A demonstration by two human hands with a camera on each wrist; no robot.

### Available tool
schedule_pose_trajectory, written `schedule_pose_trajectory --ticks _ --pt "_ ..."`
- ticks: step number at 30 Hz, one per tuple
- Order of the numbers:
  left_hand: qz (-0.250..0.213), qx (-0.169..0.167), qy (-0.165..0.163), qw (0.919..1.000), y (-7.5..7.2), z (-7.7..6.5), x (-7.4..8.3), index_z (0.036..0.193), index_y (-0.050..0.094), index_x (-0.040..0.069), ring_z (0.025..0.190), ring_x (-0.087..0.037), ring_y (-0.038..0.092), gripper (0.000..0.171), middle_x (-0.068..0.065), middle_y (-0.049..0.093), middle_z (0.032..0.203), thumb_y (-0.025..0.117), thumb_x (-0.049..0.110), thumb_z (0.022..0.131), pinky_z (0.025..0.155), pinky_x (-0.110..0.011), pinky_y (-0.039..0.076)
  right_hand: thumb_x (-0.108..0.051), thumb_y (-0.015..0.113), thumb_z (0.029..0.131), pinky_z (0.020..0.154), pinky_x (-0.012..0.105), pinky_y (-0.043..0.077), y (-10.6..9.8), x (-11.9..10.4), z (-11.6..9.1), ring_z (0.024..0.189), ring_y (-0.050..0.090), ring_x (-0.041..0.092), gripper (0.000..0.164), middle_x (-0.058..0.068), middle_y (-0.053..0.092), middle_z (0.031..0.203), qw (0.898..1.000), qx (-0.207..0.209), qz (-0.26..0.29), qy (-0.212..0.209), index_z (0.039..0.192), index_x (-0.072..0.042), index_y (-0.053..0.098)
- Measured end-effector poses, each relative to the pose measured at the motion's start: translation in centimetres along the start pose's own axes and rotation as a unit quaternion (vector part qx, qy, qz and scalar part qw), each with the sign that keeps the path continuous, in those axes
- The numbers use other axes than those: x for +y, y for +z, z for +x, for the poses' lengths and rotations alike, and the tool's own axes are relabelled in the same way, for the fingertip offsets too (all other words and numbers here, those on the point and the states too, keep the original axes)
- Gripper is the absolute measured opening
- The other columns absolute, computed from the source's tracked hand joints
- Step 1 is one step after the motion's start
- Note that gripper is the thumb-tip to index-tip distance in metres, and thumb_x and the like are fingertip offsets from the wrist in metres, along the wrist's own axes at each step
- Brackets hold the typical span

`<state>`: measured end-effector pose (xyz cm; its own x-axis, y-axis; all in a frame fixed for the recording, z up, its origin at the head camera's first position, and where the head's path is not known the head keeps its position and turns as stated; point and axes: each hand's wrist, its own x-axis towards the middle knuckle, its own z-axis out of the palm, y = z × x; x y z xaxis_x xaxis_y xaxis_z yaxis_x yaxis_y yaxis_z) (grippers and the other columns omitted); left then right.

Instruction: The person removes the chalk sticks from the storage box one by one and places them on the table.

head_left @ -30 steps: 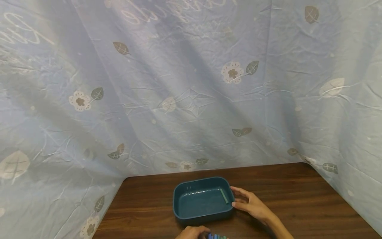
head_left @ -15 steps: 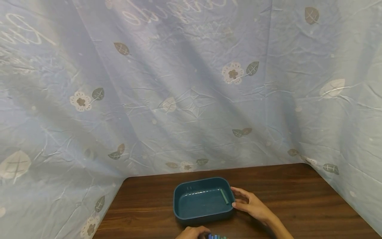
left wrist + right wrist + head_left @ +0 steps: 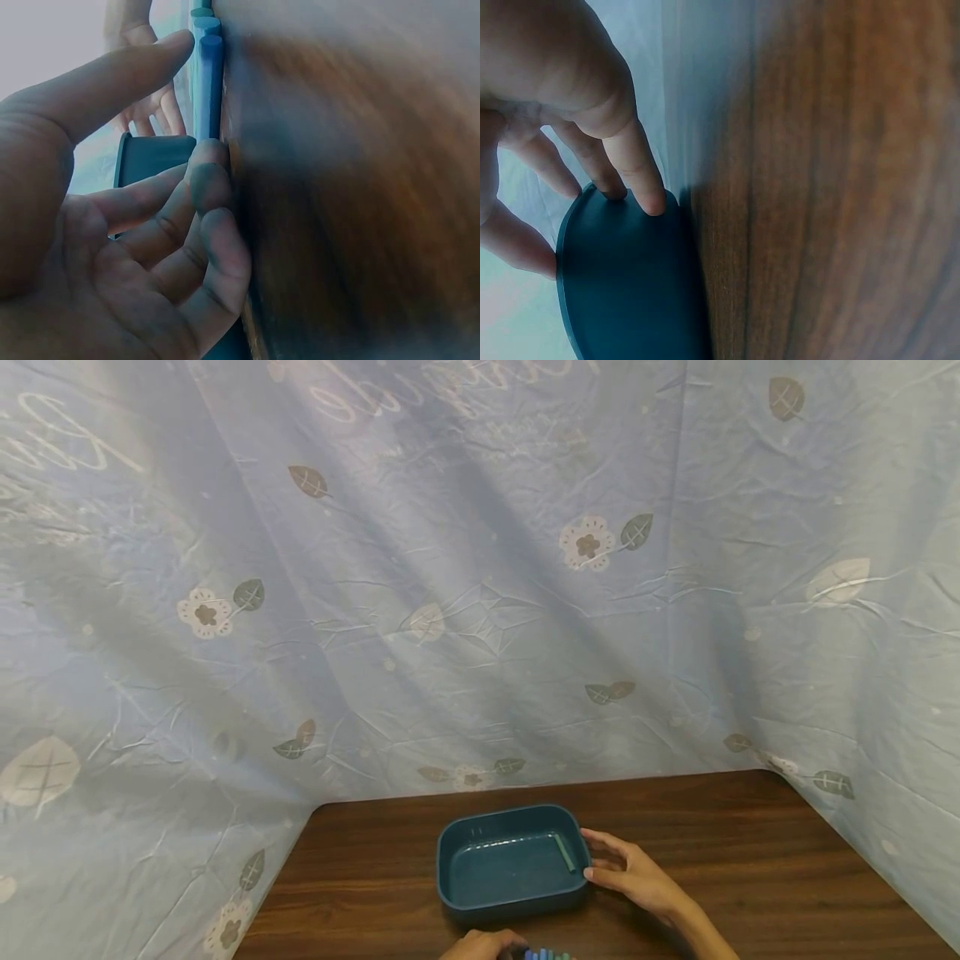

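Note:
A dark teal tray (image 3: 510, 910) stands on the table with one green stick (image 3: 564, 853), like chalk or crayon, lying inside near its right wall. My right hand (image 3: 633, 878) rests its fingertips and thumb on the tray's right end, the fingers reaching out loosely. At the lower edge of the head view, my left hand (image 3: 483, 945) is beside a row of several blue and green sticks (image 3: 546, 955). In the left wrist view its fingertips touch the lower end of the nearest blue stick (image 3: 211, 90), while the thumb lies close to the upper end. The row's lower part is cut off in the head view.
A brown wood-grain table (image 3: 720, 835) carries everything. Behind it and on both sides hangs a pale blue cloth (image 3: 450, 568) printed with leaves and flowers. The tray stands a little beyond the row of sticks.

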<state>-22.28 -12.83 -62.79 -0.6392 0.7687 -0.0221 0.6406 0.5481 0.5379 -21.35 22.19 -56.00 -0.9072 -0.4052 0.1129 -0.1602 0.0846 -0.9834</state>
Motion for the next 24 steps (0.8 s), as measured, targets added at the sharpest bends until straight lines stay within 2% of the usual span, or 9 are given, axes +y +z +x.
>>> schedule_pose_trajectory --ticks 4,8,13,15,17,21,24 --pt "0.0 -0.001 0.006 1.0 0.1 0.0 -0.3 0.131 0.072 0.019 0.094 0.01 0.067 0.036 0.014 0.079 0.11 0.081 0.023 0.096 0.079 -0.017 0.056 -0.016 0.065 0.108 0.103 0.028 0.058 0.1 0.1 0.1 0.144 0.052 0.055 0.074 0.04 0.031 0.166 1.0 -0.003 -0.001 -0.001 0.166 0.005 0.026" --pt "-0.022 -0.007 0.003 0.9997 0.0 0.2 -0.6 0.134 0.07 0.017 0.09 0.01 0.067 0.04 0.014 0.079 0.105 0.081 0.021 0.096 0.077 -0.017 0.055 -0.017 0.065 0.108 0.103 0.028 0.058 0.1 0.0 0.1 0.144 0.052 0.055 0.073 0.04 0.031 0.166 1.0 -0.006 -0.005 -0.002 0.167 0.005 0.026" --pt "-0.081 -0.007 0.006 0.9967 -0.3 0.9 -1.4 0.143 0.064 0.021 0.077 0.011 0.062 0.051 0.023 0.072 0.094 0.083 0.025 0.095 0.07 -0.015 0.054 -0.017 0.065 0.108 0.103 0.029 0.059 -0.1 -0.2 0.1 0.144 0.05 0.057 0.073 0.041 0.029 0.166 1.0 -0.01 -0.005 -0.007 0.167 0.005 0.026" --pt "-0.115 0.0 0.001 0.9933 -1.0 0.9 -0.9 0.145 0.063 0.021 0.074 0.01 0.061 0.057 0.025 0.071 0.093 0.086 0.024 0.093 0.069 -0.015 0.053 -0.017 0.065 0.108 0.103 0.029 0.058 -0.1 -0.2 0.1 0.144 0.05 0.057 0.073 0.041 0.028 0.166 1.0 -0.012 -0.003 -0.009 0.167 0.005 0.026" --pt "-0.131 0.008 -0.01 0.9914 -2.4 0.7 1.0 0.146 0.062 0.018 0.073 0.008 0.061 0.062 0.022 0.07 0.093 0.088 0.024 0.091 0.068 -0.016 0.054 -0.016 0.065 0.108 0.103 0.029 0.058 -0.2 -0.1 0.1 0.144 0.051 0.057 0.074 0.041 0.028 0.166 1.0 -0.012 0.0 -0.01 0.166 0.006 0.025" --pt "-0.165 0.029 -0.07 0.9834 -6.3 -0.2 7.1 0.144 0.065 0.011 0.071 -0.001 0.061 0.061 0.013 0.07 0.09 0.09 0.02 0.089 0.067 -0.022 0.053 -0.015 0.066 0.108 0.103 0.029 0.058 -0.1 -0.1 0.1 0.144 0.051 0.055 0.074 0.04 0.029 0.167 1.0 -0.006 0.009 -0.004 0.167 0.005 0.025" --pt "-0.174 0.054 -0.087 0.9794 -8.2 -0.5 10.6 0.143 0.065 0.009 0.07 -0.004 0.061 0.058 0.008 0.07 0.09 0.088 0.019 0.09 0.066 -0.024 0.053 -0.016 0.064 0.109 0.103 0.031 0.059 0.2 -0.1 0.0 0.144 0.051 0.055 0.073 0.04 0.028 0.167 1.0 -0.007 0.011 0.003 0.167 0.004 0.025"
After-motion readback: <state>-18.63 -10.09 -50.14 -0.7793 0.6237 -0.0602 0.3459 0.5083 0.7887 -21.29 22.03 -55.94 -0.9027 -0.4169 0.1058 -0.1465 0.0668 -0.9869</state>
